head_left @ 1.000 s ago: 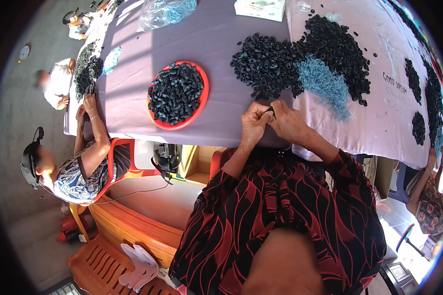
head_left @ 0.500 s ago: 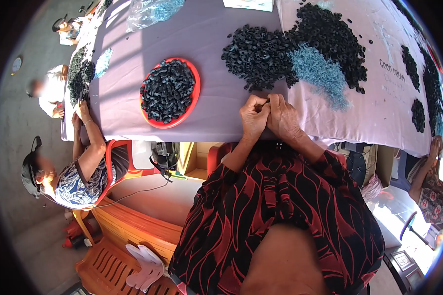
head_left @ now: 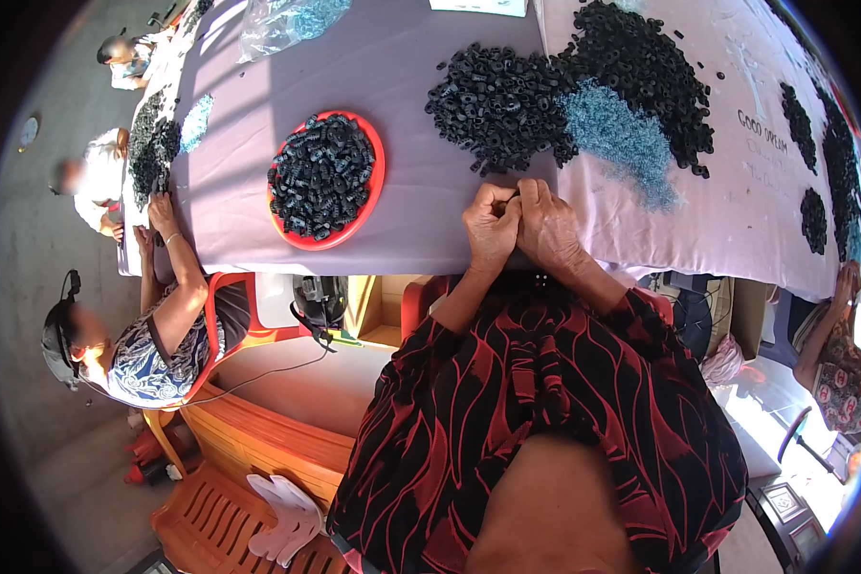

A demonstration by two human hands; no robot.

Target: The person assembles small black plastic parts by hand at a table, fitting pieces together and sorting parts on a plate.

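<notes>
Parts, small and black, fill the round red tray. A clear plastic bag has light-blue bits. Left hand and right hand touch, fingers bent, pinching a small dark piece, mostly hidden, near the black pile.

Since a second earlier, the right hand had swung more upright beside the left hand, its wrist drawn inward, and the small dark piece between their fingertips had become mostly hidden. The view had shifted too: the red tray and the black heap sat farther left, the white box had slid partly past the top edge, and a pinkish bundle at lower right showed more fully.
</notes>
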